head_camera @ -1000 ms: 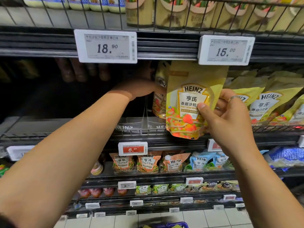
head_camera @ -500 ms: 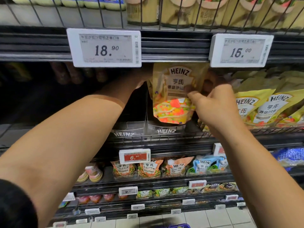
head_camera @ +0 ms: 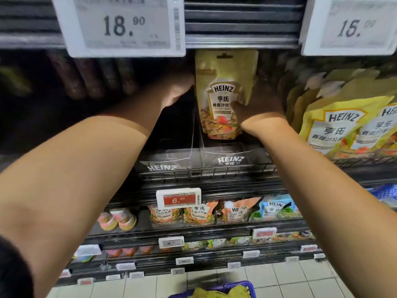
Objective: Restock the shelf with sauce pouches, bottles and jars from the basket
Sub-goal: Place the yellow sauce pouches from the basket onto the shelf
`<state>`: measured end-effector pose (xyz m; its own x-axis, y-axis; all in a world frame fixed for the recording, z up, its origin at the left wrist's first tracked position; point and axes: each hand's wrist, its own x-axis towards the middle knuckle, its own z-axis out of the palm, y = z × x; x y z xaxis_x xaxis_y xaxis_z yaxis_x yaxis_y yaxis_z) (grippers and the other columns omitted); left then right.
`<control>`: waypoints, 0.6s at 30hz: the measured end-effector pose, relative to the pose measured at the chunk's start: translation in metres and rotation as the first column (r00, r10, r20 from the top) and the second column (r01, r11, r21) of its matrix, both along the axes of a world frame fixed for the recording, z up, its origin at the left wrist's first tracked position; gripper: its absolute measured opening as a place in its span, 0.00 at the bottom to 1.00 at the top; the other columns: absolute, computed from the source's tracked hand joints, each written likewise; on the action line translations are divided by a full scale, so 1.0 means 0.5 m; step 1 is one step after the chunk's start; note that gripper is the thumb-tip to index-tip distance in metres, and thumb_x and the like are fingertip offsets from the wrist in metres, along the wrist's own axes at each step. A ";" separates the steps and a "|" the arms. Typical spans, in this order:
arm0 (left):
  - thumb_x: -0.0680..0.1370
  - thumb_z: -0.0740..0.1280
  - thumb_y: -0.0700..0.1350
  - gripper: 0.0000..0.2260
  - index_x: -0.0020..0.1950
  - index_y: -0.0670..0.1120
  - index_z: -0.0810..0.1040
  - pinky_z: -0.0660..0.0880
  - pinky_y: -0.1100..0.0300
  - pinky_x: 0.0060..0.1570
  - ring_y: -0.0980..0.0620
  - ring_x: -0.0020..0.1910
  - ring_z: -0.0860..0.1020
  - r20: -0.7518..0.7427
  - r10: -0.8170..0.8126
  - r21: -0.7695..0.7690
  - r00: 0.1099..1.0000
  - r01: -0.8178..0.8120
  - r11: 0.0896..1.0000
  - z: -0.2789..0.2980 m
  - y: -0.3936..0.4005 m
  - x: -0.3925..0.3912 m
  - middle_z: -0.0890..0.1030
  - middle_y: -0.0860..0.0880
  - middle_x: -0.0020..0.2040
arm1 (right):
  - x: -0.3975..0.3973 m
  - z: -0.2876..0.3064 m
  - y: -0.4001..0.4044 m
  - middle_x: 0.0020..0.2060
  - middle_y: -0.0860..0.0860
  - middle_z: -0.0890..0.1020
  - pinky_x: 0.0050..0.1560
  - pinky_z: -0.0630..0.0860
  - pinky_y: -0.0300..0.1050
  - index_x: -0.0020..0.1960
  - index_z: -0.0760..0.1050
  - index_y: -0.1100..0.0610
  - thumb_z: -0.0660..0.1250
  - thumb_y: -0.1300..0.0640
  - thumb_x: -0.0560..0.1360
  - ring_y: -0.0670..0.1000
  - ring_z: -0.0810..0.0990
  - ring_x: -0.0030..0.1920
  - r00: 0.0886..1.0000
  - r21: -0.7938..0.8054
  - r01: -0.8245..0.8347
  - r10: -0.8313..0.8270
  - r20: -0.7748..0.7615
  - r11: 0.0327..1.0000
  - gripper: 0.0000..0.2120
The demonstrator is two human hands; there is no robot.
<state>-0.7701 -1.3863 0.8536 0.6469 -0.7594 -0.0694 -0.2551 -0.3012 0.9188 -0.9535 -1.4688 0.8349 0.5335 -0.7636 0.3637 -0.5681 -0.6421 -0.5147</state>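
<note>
Up between our hands, the right hand (head_camera: 261, 104) grips the yellow pouch (head_camera: 225, 93), while our left hand (head_camera: 178, 91), fingers hidden behind it, leaves its grip unclear.

A dark wire-fronted shelf (head_camera: 206, 171) carries a black Heinz tray (head_camera: 193, 162) with clear dividers, and to its right a leaning row of yellow Heinz pouches (head_camera: 343, 125). The shelf below (head_camera: 193, 231) holds orange and blue Heinz pouches (head_camera: 202, 214). A blue basket (head_camera: 247, 286) sits on the tiled floor (head_camera: 290, 276).
</note>
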 end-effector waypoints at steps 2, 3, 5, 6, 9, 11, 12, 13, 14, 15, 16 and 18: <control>0.79 0.63 0.35 0.08 0.51 0.44 0.81 0.72 0.46 0.69 0.41 0.62 0.79 -0.039 -0.026 -0.114 0.999 0.021 0.993 0.002 0.020 0.000 0.82 0.41 0.58 | -0.001 0.010 0.001 0.69 0.60 0.73 0.64 0.66 0.44 0.71 0.67 0.62 0.67 0.52 0.79 0.60 0.71 0.70 1.000 0.001 -0.012 0.012 0.017 1.000 0.26; 0.76 0.64 0.33 0.08 0.49 0.44 0.80 0.72 0.44 0.70 0.40 0.62 0.79 -0.037 -0.025 -0.169 0.999 0.019 0.985 -0.002 0.027 0.006 0.82 0.40 0.57 | -0.001 0.010 -0.005 0.70 0.59 0.74 0.65 0.66 0.43 0.72 0.67 0.61 0.68 0.52 0.78 0.59 0.71 0.70 1.000 0.038 -0.015 0.014 0.023 0.999 0.26; 0.71 0.67 0.34 0.11 0.52 0.42 0.79 0.72 0.41 0.68 0.42 0.59 0.80 0.005 -0.016 -0.195 1.000 0.017 0.981 -0.002 0.044 0.002 0.82 0.42 0.57 | 0.002 0.015 -0.003 0.70 0.56 0.75 0.66 0.66 0.41 0.73 0.68 0.59 0.70 0.53 0.76 0.56 0.72 0.70 0.995 0.129 -0.034 0.022 0.093 0.991 0.28; 0.68 0.69 0.36 0.14 0.53 0.43 0.79 0.74 0.42 0.66 0.45 0.59 0.81 0.053 -0.021 -0.181 0.998 0.030 0.983 -0.002 0.050 -0.003 0.83 0.45 0.57 | 0.005 0.014 -0.007 0.69 0.55 0.76 0.66 0.69 0.41 0.72 0.69 0.58 0.71 0.54 0.74 0.55 0.74 0.69 0.989 0.173 -0.061 0.037 0.141 0.983 0.28; 0.61 0.77 0.47 0.27 0.59 0.54 0.75 0.78 0.51 0.60 0.55 0.55 0.83 0.150 -0.078 -0.130 0.986 0.098 0.987 -0.007 0.059 -0.033 0.85 0.54 0.54 | 0.007 0.020 -0.005 0.65 0.54 0.80 0.61 0.74 0.41 0.69 0.72 0.56 0.75 0.58 0.71 0.55 0.77 0.66 0.973 0.260 -0.104 0.043 0.227 0.960 0.28; 0.61 0.80 0.52 0.35 0.66 0.51 0.73 0.78 0.49 0.61 0.53 0.59 0.81 0.216 -0.065 -0.075 0.974 0.083 0.994 -0.019 0.052 -0.050 0.84 0.53 0.59 | 0.009 0.020 -0.007 0.64 0.53 0.80 0.60 0.74 0.41 0.68 0.73 0.56 0.75 0.61 0.71 0.54 0.78 0.65 0.962 0.268 -0.144 0.071 0.263 0.953 0.27; 0.62 0.81 0.52 0.37 0.68 0.50 0.72 0.77 0.48 0.62 0.51 0.61 0.81 0.258 -0.038 -0.061 0.965 0.056 0.997 -0.025 0.047 -0.055 0.83 0.52 0.61 | 0.012 0.018 -0.009 0.64 0.54 0.80 0.60 0.74 0.41 0.68 0.72 0.56 0.74 0.62 0.72 0.54 0.77 0.65 0.954 0.264 -0.165 0.086 0.287 0.950 0.26; 0.63 0.82 0.51 0.37 0.69 0.49 0.73 0.77 0.48 0.63 0.50 0.62 0.80 0.293 -0.007 -0.054 0.956 0.024 0.998 -0.029 0.042 -0.059 0.82 0.51 0.62 | 0.014 0.017 -0.010 0.64 0.54 0.80 0.60 0.73 0.40 0.67 0.73 0.56 0.74 0.62 0.72 0.54 0.77 0.65 0.952 0.264 -0.172 0.091 0.293 0.949 0.25; 0.65 0.83 0.50 0.35 0.68 0.48 0.73 0.77 0.48 0.63 0.49 0.62 0.80 0.319 0.027 -0.059 0.947 -0.008 0.998 -0.033 0.037 -0.060 0.82 0.50 0.62 | 0.018 0.015 -0.015 0.64 0.54 0.80 0.61 0.73 0.40 0.67 0.73 0.56 0.74 0.62 0.72 0.54 0.77 0.65 0.949 0.250 -0.174 0.095 0.300 0.953 0.24; 0.66 0.83 0.47 0.32 0.66 0.47 0.75 0.78 0.49 0.62 0.49 0.61 0.81 0.345 0.056 -0.072 0.937 -0.033 0.997 -0.037 0.033 -0.062 0.82 0.49 0.61 | 0.021 0.013 -0.019 0.64 0.54 0.80 0.61 0.73 0.40 0.67 0.73 0.57 0.74 0.62 0.72 0.53 0.77 0.66 0.952 0.240 -0.173 0.099 0.291 0.955 0.24; 0.66 0.83 0.45 0.29 0.64 0.46 0.76 0.79 0.50 0.60 0.50 0.59 0.81 0.375 0.087 -0.089 0.923 -0.058 0.994 -0.039 0.030 -0.063 0.83 0.49 0.60 | 0.024 0.010 -0.025 0.64 0.53 0.80 0.63 0.73 0.40 0.67 0.73 0.58 0.75 0.61 0.72 0.53 0.77 0.66 0.953 0.232 -0.173 0.103 0.286 0.957 0.25; 0.68 0.81 0.42 0.24 0.60 0.44 0.76 0.81 0.51 0.56 0.50 0.56 0.83 0.422 0.127 -0.120 0.897 -0.084 0.989 -0.046 0.026 -0.061 0.84 0.47 0.57 | 0.028 0.006 -0.031 0.64 0.54 0.80 0.66 0.73 0.43 0.68 0.73 0.58 0.76 0.60 0.71 0.53 0.77 0.67 0.957 0.217 -0.164 0.101 0.273 0.962 0.27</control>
<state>-0.8007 -1.3735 0.8308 0.6742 -0.6740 0.3019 -0.6016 -0.2641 0.7539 -0.9394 -1.4845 0.8378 0.5477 -0.7728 0.3206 -0.3143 -0.5452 -0.7772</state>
